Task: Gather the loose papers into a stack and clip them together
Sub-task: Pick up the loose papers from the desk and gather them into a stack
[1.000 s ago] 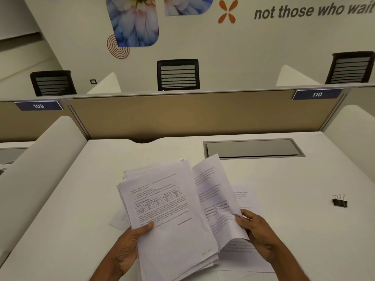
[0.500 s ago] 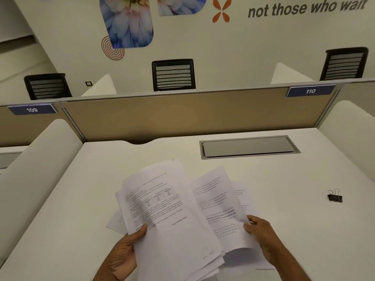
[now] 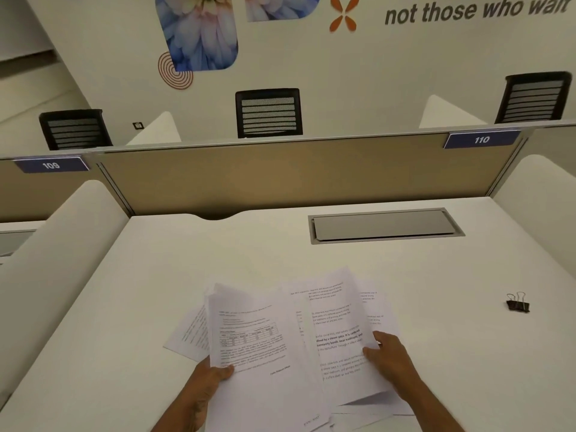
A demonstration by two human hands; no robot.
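A thick bundle of printed white papers (image 3: 258, 347) is raised off the white desk (image 3: 218, 251), gripped at its left edge by my left hand (image 3: 202, 391). My right hand (image 3: 389, 360) pinches a single printed sheet (image 3: 336, 325) lying just right of the bundle. More loose sheets (image 3: 377, 310) lie flat under and beside it, and one pokes out at the left (image 3: 190, 335). A black binder clip (image 3: 518, 304) sits alone on the desk far to the right, well away from both hands.
A grey cable hatch (image 3: 383, 226) is set into the desk behind the papers. A tan divider panel (image 3: 296, 173) closes the back, white side partitions (image 3: 59, 244) flank the desk. Black chairs (image 3: 268, 113) stand beyond the divider.
The sheet in my right hand has swung down from upright to nearly flat beside the bundle. The bundle in my left hand has lowered slightly. The clip has not moved.
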